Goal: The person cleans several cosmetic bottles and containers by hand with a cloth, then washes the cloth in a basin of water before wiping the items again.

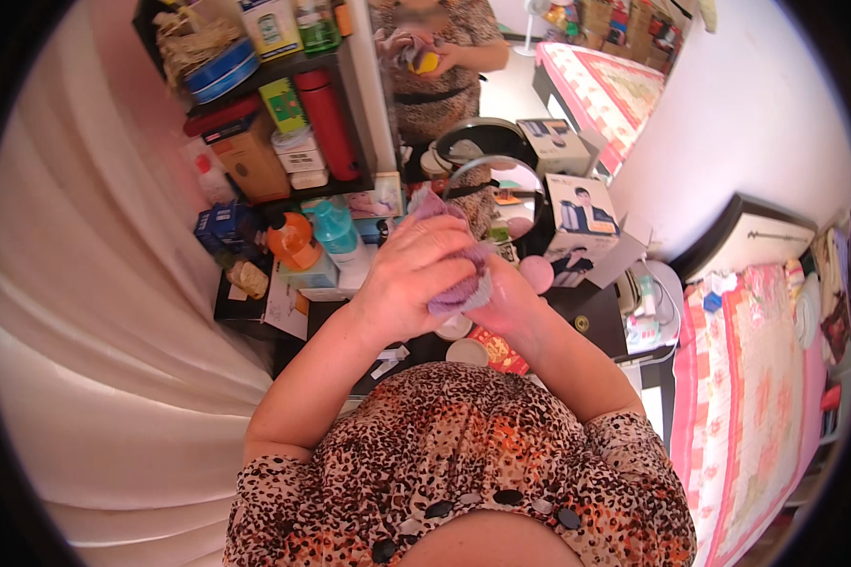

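My left hand (415, 273) grips a bunched purple cloth (461, 287) with a pale fringed edge, above the dark dressing table (588, 322). My right hand (508, 294) is directly beside it, partly covered by the cloth. In the wall mirror (514, 78), the reflection shows a small yellow object (423, 63) in my right hand, against the cloth. That object is hidden from direct view. Below my hands lie a round pale lid (467, 351) and a red printed packet (500, 349). A pink ball-like item (537, 274) sits just beyond my right hand.
Left of my hands stand an orange bottle (292, 242) and a teal pump bottle (337, 230), below a packed dark shelf (284, 71). A round stand mirror (521, 212) and printed boxes (581, 223) rise behind. A bed (759, 383) is to the right; a curtain (128, 340) hangs left.
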Motion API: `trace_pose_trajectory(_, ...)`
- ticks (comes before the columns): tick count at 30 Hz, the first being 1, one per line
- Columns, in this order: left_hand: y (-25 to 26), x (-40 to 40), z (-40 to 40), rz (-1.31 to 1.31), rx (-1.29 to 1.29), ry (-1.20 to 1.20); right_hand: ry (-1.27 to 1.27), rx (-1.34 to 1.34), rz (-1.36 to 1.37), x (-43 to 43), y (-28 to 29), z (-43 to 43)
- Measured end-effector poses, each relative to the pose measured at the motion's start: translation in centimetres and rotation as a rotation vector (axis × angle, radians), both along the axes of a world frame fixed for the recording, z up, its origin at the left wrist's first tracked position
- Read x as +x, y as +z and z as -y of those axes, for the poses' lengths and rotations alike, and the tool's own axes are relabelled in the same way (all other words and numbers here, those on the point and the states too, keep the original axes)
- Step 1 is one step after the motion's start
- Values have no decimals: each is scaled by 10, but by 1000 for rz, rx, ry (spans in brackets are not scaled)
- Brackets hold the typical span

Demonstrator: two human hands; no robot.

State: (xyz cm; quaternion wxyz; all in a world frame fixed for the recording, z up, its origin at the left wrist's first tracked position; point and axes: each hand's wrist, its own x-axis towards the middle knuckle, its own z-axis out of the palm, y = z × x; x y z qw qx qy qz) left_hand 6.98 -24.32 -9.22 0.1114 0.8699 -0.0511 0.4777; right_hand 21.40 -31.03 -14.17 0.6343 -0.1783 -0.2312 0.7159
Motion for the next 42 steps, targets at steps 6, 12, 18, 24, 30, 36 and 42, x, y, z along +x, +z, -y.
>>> trace_pose_trajectory(6,-23,19,35,-261,164,-112,-111,-178,55,27,-11,14)
trace_pose_trajectory(12,-42,17,37,-56,52,-168,-439,-56,74,45,-24,28)
trace_pose_trajectory(18,-63,18,21,300,-1537,-298,-673,259,420,51,-27,44)
trace_pose_trajectory(24,-71,43,30,41,-2017,-698,-730,604,825,36,-24,47)
trace_pose_trajectory(30,-110,55,29,10,-2119,-466,-617,570,1469,51,-14,54)
trace_pose_trajectory(36,-119,56,29,41,-2129,-280,-584,424,1379,59,-15,50)
trace_pose_trajectory(42,-102,45,17,140,-2049,-197,-778,395,1665,62,-1,59)
